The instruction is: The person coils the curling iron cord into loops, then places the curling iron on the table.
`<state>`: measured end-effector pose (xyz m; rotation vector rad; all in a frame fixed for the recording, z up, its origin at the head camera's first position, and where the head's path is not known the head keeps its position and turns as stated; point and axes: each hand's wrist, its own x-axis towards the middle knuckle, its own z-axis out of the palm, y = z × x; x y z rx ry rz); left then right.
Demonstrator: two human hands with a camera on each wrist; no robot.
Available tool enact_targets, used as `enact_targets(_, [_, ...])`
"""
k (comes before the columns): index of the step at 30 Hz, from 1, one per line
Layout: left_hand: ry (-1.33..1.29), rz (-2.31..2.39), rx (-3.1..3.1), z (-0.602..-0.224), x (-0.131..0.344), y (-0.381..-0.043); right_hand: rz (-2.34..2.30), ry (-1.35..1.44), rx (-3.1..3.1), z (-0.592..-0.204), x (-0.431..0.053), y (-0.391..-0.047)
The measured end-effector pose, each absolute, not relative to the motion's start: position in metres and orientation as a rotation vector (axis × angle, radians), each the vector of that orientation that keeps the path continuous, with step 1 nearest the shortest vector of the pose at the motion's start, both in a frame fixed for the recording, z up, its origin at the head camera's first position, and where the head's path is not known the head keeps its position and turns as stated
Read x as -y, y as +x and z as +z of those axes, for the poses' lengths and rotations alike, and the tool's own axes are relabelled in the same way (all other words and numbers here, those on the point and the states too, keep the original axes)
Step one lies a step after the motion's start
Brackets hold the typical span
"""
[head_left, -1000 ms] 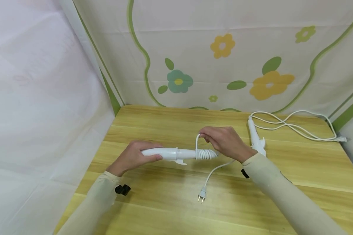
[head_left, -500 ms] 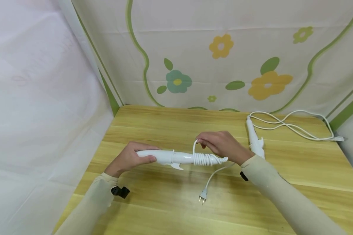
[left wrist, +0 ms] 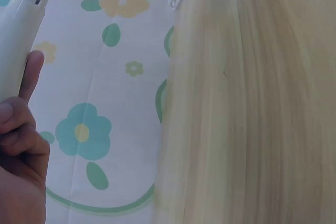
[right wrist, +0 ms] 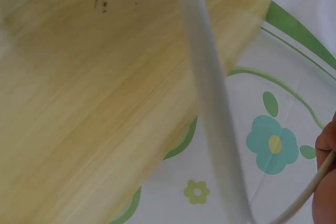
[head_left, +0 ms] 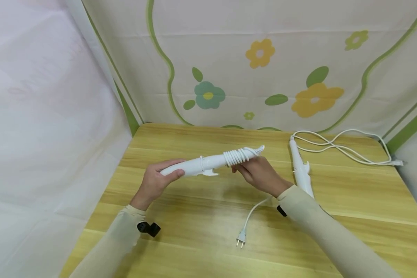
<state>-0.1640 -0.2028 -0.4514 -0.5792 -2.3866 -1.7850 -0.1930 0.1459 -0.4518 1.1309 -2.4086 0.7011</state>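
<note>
In front of a pale, softly creased backdrop (head_left: pixel 236 77) printed with flat teal, yellow and green flowers, above a wooden counter (head_left: pixel 194 251) with long straw-coloured grain and a slight sheen: step in hand, by judgement, the coiling of a cord, winding likelier than unwinding. Held up over the counter, near its middle, a white curling iron (head_left: pixel 213 162), by its look glossy hard plastic, long and tapering. On the counter, to the right, a second curling iron (head_left: pixel 302 173) of like shape, with a thin cord (head_left: pixel 331 144) in loose crossed loops.

Left hand (head_left: pixel 157 180): grasping the wide, smooth end, fingers and thumb curled round. Right hand (head_left: pixel 260 175): just beside the narrow end, pinching cord between thumb and finger. Around that end, a snug coil (head_left: pixel 236 157) of rounded turns, packed like a spring. Called for next, probably: a steady left grip, even tension and another turn laid flush beside the last. Emerging by the right forearm, a slack length of cord (head_left: pixel 251 211), link to the coil hidden. Smallest: a hooked lever (head_left: pixel 210 173) on the near side of the held iron, and a pale plug (head_left: pixel 241 236) with two slim metal prongs, apparently lying on the counter.
</note>
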Motion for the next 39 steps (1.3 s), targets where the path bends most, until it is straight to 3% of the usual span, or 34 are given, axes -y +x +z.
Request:
enact_targets(16, [-0.477,-1.504,2.309,-0.446,0.183,-0.164,0.807,1.094,2.437,-0.452,-0.143,-0.191])
enact_targets(31, [-0.283,-1.308,2.254,-0.45,0.198,-0.169,0.867,1.041,2.486,-0.446,-0.138,-0.188])
enact_targets(39, [-0.472,-1.12,2.334,-0.455,0.203,-0.169,0.827,1.128,2.31,-0.437,-0.142,-0.189])
